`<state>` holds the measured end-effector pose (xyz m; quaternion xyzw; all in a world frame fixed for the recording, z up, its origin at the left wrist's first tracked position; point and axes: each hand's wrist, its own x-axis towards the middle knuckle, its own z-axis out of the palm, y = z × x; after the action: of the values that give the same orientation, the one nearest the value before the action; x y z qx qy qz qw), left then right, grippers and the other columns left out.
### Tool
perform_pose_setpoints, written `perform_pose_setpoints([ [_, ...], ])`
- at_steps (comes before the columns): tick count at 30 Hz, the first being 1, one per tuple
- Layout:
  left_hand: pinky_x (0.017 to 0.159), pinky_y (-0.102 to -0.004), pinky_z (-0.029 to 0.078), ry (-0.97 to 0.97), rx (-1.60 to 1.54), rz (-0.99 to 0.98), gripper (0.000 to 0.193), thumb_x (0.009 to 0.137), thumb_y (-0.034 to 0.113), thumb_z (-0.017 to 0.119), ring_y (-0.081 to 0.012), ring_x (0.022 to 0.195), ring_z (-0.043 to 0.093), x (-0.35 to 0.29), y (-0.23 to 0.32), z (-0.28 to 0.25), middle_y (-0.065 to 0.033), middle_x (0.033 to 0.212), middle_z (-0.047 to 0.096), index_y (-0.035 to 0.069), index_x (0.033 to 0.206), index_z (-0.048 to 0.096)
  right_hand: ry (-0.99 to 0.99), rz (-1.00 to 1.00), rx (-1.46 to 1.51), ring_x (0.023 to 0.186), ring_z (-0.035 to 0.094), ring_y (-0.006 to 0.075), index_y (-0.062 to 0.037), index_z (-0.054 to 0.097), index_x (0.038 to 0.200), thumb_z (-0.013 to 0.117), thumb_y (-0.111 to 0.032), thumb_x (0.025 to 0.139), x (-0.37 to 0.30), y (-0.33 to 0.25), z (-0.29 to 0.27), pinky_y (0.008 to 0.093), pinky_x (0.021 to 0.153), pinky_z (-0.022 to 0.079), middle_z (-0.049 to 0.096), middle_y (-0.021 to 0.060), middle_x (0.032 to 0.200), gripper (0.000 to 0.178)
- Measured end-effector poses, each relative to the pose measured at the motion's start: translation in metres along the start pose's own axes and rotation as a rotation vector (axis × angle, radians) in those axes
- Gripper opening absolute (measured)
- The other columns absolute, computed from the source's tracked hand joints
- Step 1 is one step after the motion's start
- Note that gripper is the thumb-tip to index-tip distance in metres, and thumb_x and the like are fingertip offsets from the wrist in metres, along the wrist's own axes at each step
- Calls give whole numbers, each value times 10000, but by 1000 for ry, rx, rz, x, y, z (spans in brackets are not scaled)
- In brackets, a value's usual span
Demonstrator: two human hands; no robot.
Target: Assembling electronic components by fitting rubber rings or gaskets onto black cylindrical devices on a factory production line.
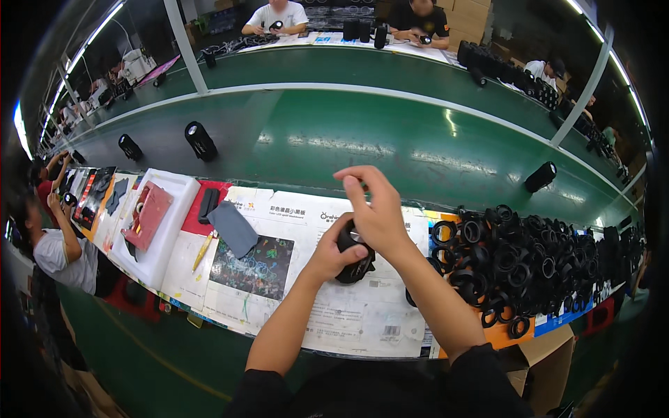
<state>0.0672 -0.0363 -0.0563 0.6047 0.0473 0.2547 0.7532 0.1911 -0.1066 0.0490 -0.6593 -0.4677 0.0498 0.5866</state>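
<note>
Green belt (pixel 418 132) runs behind the worktop (pixel 376 334), which is covered with printed white card, and many black rings (pixel 516 258) lie heaped at the right side. Over the card, in front of the person, is one black cylindrical piece (pixel 354 273). For doing this step well, I think the piece should be kept steady by one grip, while the other works from above with only light pressure, so that it does not tilt. The left hand (pixel 327 256) is closed around the piece, its thumb lying across it. The right hand (pixel 382 217) is just above, its thumb and index finger loosely bent; the other fingers are mostly hidden, so I cannot tell whether they hold anything.
</note>
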Motion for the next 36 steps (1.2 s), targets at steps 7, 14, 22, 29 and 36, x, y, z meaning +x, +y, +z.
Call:
perform_pose_setpoints([
  [7, 874, -459, 643, 221, -553, -148, 671, 1108, 718, 457, -321, 973, 751, 9, -13, -22, -126, 1089, 709, 116, 1392, 541, -2, 262, 219, 1186, 626, 194, -21, 615, 1430, 636, -192, 1116, -84, 42, -16, 345, 1031, 493, 652, 104, 1366, 358],
  [14, 962, -444, 641, 196, -782, -79, 770, 1086, 760, 464, -296, 1100, 727, 12, -18, -19, -141, 1206, 683, 78, 1434, 545, -232, 426, 482, 1328, 637, 285, -1, 255, 1708, 747, -265, 1079, -137, 58, 7, 399, 1097, 551, 507, 244, 1599, 841],
  [22, 1014, -489, 631, 77, -681, -66, 685, 1119, 606, 538, -345, 1175, 717, 12, -3, -12, -177, 1333, 651, 34, 1495, 513, -200, 405, 471, 1357, 650, 274, 78, 333, 1648, 879, -263, 985, -147, 58, 10, 389, 1118, 549, 592, 231, 1511, 924],
  [29, 1078, -509, 593, 28, -478, -47, 821, 983, 600, 723, -388, 1234, 704, 8, 2, -22, -206, 1278, 690, 13, 1511, 495, -357, 573, 824, 1032, 708, 236, 68, 448, 1536, 819, -208, 1014, -139, 63, -5, 364, 879, 597, 673, 228, 1349, 698],
  [36, 1175, -447, 513, -32, -226, -134, 902, 953, 484, 860, -305, 1350, 666, 3, 12, -1, -223, 1441, 679, 2, 1583, 430, -443, 872, 1589, 609, 525, 111, -28, 587, 1339, 579, -700, 965, -129, 47, -15, 208, 498, 454, 628, 104, 932, 769],
])
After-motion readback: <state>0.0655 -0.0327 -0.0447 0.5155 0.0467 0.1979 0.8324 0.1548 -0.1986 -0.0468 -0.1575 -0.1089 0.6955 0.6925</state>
